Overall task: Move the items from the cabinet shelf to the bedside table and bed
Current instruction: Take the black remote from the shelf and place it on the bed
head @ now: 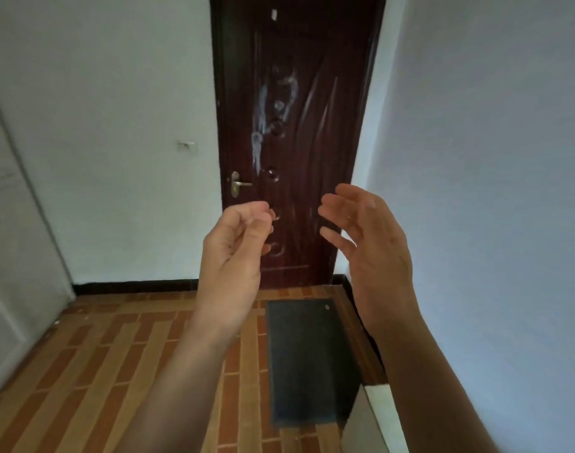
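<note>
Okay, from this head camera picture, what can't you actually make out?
1. Cabinet shelf, bedside table, bed: outside the head view's frame.
2. Left hand: curled fingers hide whether it pinches anything.
3. White panel, left: cut off by the frame edge; door or cabinet unclear.
4. Pale slab, bottom right: partly behind the right forearm.
5. Label on the dark door: too small, blurred.

Both forearms bare to frame edge; left hand, right hand bare.

Glossy dark wood door — metal handle — matt grey mat.
</note>
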`<state>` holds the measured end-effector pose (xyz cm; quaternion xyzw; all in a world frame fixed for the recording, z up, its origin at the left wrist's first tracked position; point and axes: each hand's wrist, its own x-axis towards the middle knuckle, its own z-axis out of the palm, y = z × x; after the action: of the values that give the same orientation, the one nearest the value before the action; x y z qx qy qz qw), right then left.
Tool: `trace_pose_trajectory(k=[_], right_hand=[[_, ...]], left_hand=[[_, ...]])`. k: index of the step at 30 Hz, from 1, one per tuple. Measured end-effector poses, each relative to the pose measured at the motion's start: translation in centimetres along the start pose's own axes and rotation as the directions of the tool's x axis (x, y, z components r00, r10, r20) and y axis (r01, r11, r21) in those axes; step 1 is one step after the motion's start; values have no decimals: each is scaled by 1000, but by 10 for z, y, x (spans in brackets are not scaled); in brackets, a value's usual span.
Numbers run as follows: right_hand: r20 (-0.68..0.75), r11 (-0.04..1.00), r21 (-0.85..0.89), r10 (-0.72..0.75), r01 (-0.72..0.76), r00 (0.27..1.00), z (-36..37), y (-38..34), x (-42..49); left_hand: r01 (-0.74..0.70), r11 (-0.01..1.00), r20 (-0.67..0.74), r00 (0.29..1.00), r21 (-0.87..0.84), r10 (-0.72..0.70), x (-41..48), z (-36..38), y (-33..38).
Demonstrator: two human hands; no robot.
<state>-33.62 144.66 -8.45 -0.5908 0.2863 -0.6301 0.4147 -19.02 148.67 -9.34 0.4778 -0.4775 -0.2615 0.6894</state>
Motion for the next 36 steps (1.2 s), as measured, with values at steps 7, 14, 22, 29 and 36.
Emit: trace_pose_trajectory(k=[7, 14, 22, 29, 36], right_hand=[[235, 986, 131, 65, -98, 970, 79, 24, 22], [447, 945, 271, 44, -182, 893, 129, 57, 55], [661, 908, 334, -35, -252, 749, 168, 84, 104], [774, 855, 372, -70, -362, 629, 209, 97, 127], [838, 814, 399, -138, -421, 528, 286, 100, 112]], left_hand=[[-48, 997, -224, 973, 61, 61, 17, -74, 7], [-25, 980, -399, 911, 199, 105, 34, -107, 3], [10, 951, -586, 790, 310, 183, 58, -109, -1], [20, 903, -650, 701, 429, 293, 61, -127, 4], [60, 875, -716, 604, 481, 352, 60, -189, 9]])
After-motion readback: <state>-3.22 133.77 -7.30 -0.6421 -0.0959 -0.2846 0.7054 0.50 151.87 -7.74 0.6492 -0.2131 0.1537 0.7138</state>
